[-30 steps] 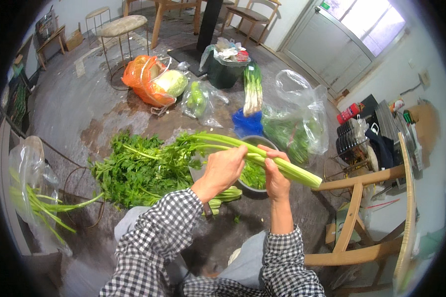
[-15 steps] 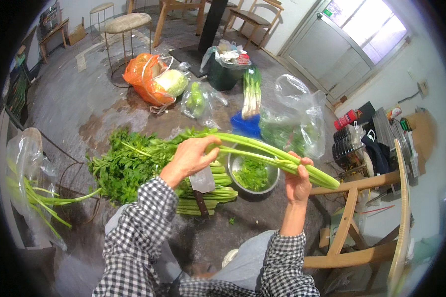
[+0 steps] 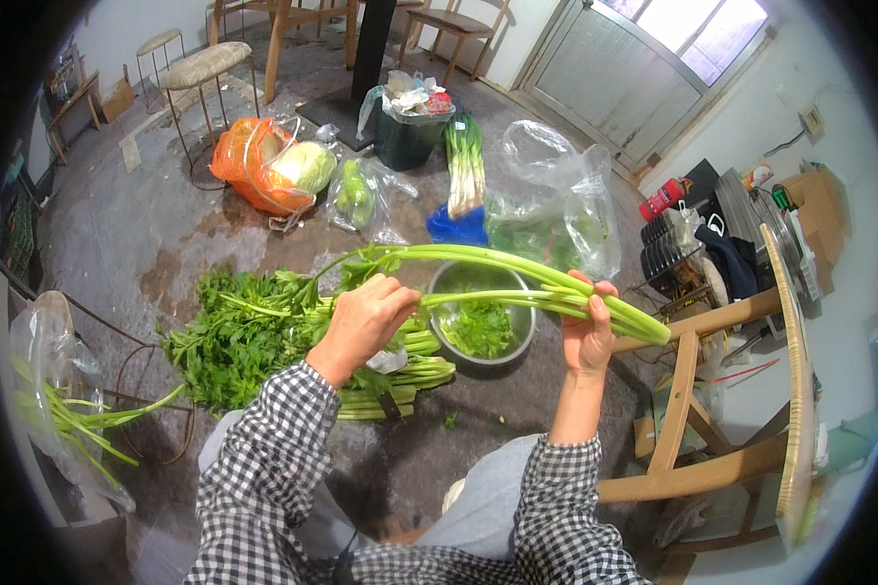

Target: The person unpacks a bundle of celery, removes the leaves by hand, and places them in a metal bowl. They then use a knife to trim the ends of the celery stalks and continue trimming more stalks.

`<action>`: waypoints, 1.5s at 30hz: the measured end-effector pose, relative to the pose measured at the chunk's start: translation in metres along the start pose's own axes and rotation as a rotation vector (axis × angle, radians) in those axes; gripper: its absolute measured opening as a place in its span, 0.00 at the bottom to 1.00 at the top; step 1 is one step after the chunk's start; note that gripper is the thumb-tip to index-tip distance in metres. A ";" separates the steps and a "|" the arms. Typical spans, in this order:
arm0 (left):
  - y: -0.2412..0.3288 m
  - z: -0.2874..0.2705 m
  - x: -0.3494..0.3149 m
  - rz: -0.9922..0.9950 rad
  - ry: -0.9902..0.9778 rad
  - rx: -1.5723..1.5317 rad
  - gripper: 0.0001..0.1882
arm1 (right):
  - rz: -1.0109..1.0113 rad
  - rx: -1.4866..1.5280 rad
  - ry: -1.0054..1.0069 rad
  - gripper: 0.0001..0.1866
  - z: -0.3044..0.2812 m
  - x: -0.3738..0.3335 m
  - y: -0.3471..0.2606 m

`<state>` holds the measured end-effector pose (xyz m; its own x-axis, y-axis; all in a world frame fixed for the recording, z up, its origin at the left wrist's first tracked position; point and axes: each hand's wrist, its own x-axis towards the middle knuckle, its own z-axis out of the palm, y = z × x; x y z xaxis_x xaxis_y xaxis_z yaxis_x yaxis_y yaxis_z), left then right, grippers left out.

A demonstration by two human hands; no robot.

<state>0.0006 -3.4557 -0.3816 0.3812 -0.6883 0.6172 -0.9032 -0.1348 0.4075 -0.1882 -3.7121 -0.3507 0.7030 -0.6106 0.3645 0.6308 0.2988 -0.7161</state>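
Note:
A long bunch of green celery stalks (image 3: 517, 263) is held up in front of me between my hands. My right hand (image 3: 587, 336) wraps round its thick pale base end. At the leafier end, my left hand (image 3: 369, 317) is closed, pinching one lower stalk. Behind and below the bunch stands a metal bowl (image 3: 526, 336) with cut green leaves (image 3: 478, 329) in it. A leafy celery pile (image 3: 229, 336) lies on the floor at left, its stalks (image 3: 424, 371) pointing right. On them rests a cleaver (image 3: 391, 362), mostly hidden by my left hand.
Farther off are an orange mesh bag (image 3: 249, 166) with a cabbage, a bagged green vegetable (image 3: 354, 195), a lined bin (image 3: 407, 141), scallions (image 3: 465, 161) and a clear plastic bag (image 3: 556, 229). A wooden chair (image 3: 678, 400) stands close at right; bagged stalks (image 3: 63, 400) lie at left.
My left hand's fingers have closed from a looser, spread pose onto a lower stalk, which now stands apart from the upper ones. The right hand keeps its grip. The view has shifted slightly.

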 end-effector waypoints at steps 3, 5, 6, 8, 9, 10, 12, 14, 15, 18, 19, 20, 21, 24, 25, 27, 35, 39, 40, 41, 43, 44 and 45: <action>-0.004 0.000 0.000 -0.062 -0.051 -0.036 0.09 | -0.012 -0.092 0.043 0.12 0.001 0.000 0.000; -0.010 0.000 0.000 -0.331 -0.253 -0.399 0.11 | -0.017 -0.120 -0.006 0.12 0.001 0.000 -0.003; -0.013 0.000 -0.001 -0.465 -0.361 -0.585 0.12 | -0.027 -0.145 -0.033 0.11 0.001 0.000 -0.005; -0.019 0.001 -0.003 -0.445 -0.550 -0.717 0.14 | 0.028 -0.150 -0.090 0.12 -0.002 -0.001 -0.010; -0.020 0.002 -0.004 -0.426 -0.599 -0.734 0.13 | 0.045 -0.155 -0.119 0.12 -0.004 0.000 -0.012; -0.020 0.004 -0.006 -0.387 -0.655 -0.749 0.13 | 0.062 -0.139 -0.133 0.12 -0.006 -0.001 -0.014; -0.018 0.009 -0.009 -0.410 -0.724 -0.831 0.12 | 0.094 -0.116 -0.157 0.12 -0.011 -0.001 -0.018; -0.012 0.014 -0.012 -0.380 -0.726 -0.888 0.11 | 0.108 -0.067 -0.169 0.11 -0.016 0.000 -0.022; -0.008 0.016 -0.013 -0.442 -0.739 -0.867 0.10 | 0.112 -0.046 -0.193 0.11 -0.018 0.001 -0.023; 0.004 0.023 -0.018 -0.025 -0.500 -0.418 0.09 | 0.130 -0.082 -0.232 0.10 -0.022 0.002 -0.026; 0.006 0.024 -0.019 0.035 -0.442 -0.355 0.10 | 0.143 -0.113 -0.235 0.10 -0.022 0.002 -0.027; 0.006 0.025 -0.020 0.035 -0.433 -0.300 0.10 | 0.157 -0.142 -0.237 0.10 -0.022 0.002 -0.027; 0.006 0.025 -0.020 0.034 -0.432 -0.250 0.10 | 0.172 -0.176 -0.230 0.10 -0.021 0.002 -0.027; -0.001 0.024 -0.018 -0.014 -0.420 -0.260 0.10 | 0.180 -0.208 -0.240 0.09 -0.020 0.002 -0.027; -0.003 0.024 -0.017 -0.032 -0.428 -0.293 0.10 | 0.177 -0.200 -0.236 0.09 -0.020 0.002 -0.027; -0.006 0.024 -0.016 -0.227 -0.594 -0.520 0.11 | 0.181 -0.167 -0.237 0.09 -0.020 0.002 -0.026; 0.013 0.024 -0.018 -0.008 -0.304 -0.416 0.16 | 0.152 -0.126 -0.034 0.12 -0.021 0.004 -0.018; 0.015 0.026 -0.012 -0.007 -0.258 -0.346 0.14 | 0.148 -0.142 0.061 0.12 -0.019 0.007 -0.009; 0.016 0.027 -0.012 -0.040 -0.251 -0.388 0.14 | 0.152 -0.148 0.066 0.12 -0.018 0.007 -0.007; 0.017 0.028 -0.012 -0.085 -0.252 -0.430 0.14 | 0.130 -0.153 0.086 0.12 -0.017 0.008 -0.006; 0.019 0.030 -0.012 -0.150 -0.267 -0.489 0.13 | 0.098 -0.168 0.109 0.12 -0.015 0.008 -0.003; 0.019 0.031 -0.012 -0.141 -0.240 -0.483 0.13 | 0.078 -0.169 0.109 0.12 -0.015 0.009 -0.002; 0.020 0.031 -0.013 -0.141 -0.230 -0.484 0.12 | 0.072 -0.176 0.112 0.12 -0.014 0.009 -0.001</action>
<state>-0.0285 -3.4720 -0.4024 0.3899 -0.8327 0.3931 -0.6317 0.0687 0.7721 -0.1876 -3.7281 -0.3547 0.6971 -0.6730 0.2473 0.5062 0.2177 -0.8345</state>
